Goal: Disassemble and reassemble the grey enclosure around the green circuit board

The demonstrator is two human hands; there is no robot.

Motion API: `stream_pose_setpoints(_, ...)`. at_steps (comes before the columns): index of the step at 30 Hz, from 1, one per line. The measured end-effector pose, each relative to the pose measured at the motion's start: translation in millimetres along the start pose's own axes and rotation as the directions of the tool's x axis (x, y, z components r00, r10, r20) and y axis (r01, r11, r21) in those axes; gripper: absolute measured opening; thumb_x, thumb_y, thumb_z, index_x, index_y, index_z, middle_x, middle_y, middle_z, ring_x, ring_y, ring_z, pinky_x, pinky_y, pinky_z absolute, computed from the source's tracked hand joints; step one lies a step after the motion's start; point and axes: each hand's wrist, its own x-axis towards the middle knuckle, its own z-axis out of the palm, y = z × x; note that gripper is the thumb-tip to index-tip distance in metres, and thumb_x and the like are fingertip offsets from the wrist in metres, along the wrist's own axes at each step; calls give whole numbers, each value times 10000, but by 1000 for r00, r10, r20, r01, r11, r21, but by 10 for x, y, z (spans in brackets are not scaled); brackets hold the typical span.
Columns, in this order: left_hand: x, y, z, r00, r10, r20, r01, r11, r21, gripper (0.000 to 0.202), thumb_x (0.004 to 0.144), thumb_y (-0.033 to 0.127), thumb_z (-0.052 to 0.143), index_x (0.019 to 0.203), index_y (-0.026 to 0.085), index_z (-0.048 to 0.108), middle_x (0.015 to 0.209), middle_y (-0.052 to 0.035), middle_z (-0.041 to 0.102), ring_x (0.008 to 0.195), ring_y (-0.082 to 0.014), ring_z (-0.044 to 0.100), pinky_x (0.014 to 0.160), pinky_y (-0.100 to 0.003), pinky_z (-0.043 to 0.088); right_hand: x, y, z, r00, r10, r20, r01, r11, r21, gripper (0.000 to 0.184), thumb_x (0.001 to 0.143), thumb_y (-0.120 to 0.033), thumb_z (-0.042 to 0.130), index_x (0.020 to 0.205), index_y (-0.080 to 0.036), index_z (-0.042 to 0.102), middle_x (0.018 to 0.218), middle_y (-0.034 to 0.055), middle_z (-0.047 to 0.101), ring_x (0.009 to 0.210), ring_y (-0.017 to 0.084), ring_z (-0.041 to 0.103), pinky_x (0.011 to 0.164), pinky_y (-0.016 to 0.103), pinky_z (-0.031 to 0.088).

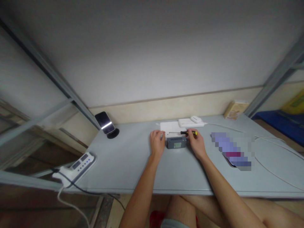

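Observation:
A dark grey box (176,143) with a slotted top edge and a pale green label stands on the desk between my hands. My right hand (196,144) is closed round the black and yellow handle of a screwdriver (182,132), whose thin shaft points left above a white sheet of paper (169,127). To the left of the box, my left hand (157,142) rests at the paper's edge with its fingers bent together. Whatever lies between those fingertips is too small to make out. Small dark specks show on the paper.
Behind the paper lies a white power bank (190,123) with a cable. A phone on a stand (104,123) and a power strip (79,166) are at left. To the right are a blurred-out flat object (230,150), loose white cables and a yellow box (235,110) by the wall.

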Motion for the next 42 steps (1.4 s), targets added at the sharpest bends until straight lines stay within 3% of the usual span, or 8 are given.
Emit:
stream_pose_setpoints(6,1,7,4,997,-7,74,5,1000,21,170,902,239,713,1066,222,752,1016,-69,669,1014,-226,571,917,-377,479,21,57,-28,995,86,51,-93,981,169,625,691,-762,689,944,-190,672,604,-15,608,515,119,466,482,244,347)
stream_pose_setpoints(12,7,-12,12,993,29,116,-26,999,-28,103,914,249,702,991,237,770,991,-47,696,988,-207,583,911,-363,478,29,70,-31,992,97,84,-114,965,235,595,681,-743,719,923,-201,675,539,-49,529,519,119,472,496,239,351)
stream_pose_setpoints(19,6,-23,-3,995,26,93,-20,998,-59,101,914,237,701,987,224,770,983,-49,707,987,-208,582,913,-361,477,16,43,-30,991,96,94,-116,964,238,600,667,-738,730,915,-195,676,588,-31,585,524,118,476,510,247,368)
stream_pose_setpoints(42,-7,-58,-2,986,61,156,-46,994,-94,119,917,202,686,952,246,791,957,-44,703,974,-202,579,914,-363,497,20,52,-50,985,120,120,-154,929,336,546,640,-687,786,860,-207,647,567,-37,565,489,105,452,478,227,299)
